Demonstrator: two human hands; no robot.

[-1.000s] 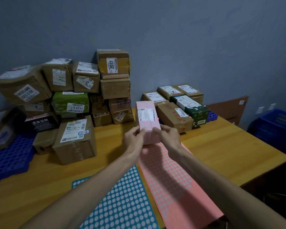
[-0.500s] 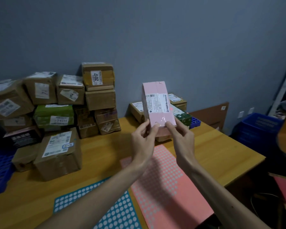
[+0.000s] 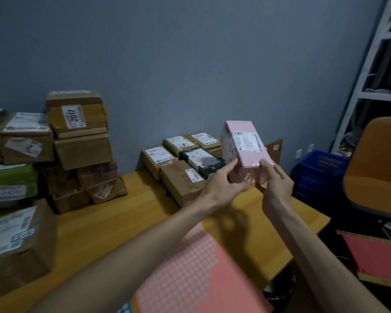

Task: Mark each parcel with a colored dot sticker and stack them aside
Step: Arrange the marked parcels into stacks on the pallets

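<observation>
A pink parcel (image 3: pixel 244 150) with a white shipping label hangs in the air above the table's far right part, tilted, with a small red dot near its right edge. My left hand (image 3: pixel 224 181) holds its lower left side, fingers curled under it. My right hand (image 3: pixel 273 184) grips its lower right corner. Behind and below the pink parcel lies a group of brown and dark parcels (image 3: pixel 181 163) by the wall. A pink dot-sticker sheet (image 3: pixel 199 274) lies on the wooden table (image 3: pixel 113 227) near me, and a corner of a blue sticker sheet (image 3: pixel 124 309) shows at the bottom edge.
A tall stack of cardboard parcels (image 3: pixel 77 141) fills the table's left side up against the grey wall. To the right stand a blue plastic crate (image 3: pixel 318 170), an orange chair (image 3: pixel 377 168) and a metal shelf (image 3: pixel 370 71). A red sheet (image 3: pixel 377 256) lies at lower right.
Both hands have lifted the pink parcel off the sticker sheet and carried it up and to the right, tilting it. My view has turned right, bringing the chair and shelf into sight.
</observation>
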